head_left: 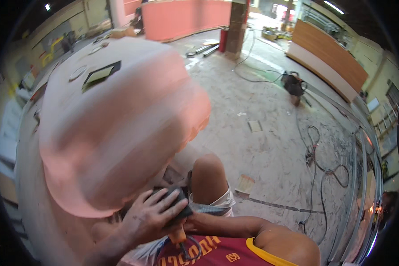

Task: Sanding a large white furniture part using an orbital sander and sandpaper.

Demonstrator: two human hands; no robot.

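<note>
Low in the head view, close to my body, is a corded power tool (178,235) with an orange body and a flat black pad, like a sander. My left hand (150,213) reaches over it from the left, its fingers curled across the black pad. From the right, my right hand (193,221) comes up against the tool; its fingers are hidden behind the tool and my other hand. Beyond my hands, a large rounded pinkish-white moulded shell (119,106) fills the left side. A dark rectangle with a pale greenish sheet (102,75) lies on its top, near a white ring (78,73).
My bent knee (208,173) is right of the shell. On the dusty floor lie a pale square sheet (254,126), another scrap (245,183) and looping cables (314,155). A dark machine (293,84) sits farther back, near a pillar (236,31). Metal rails (363,177) run along the right.
</note>
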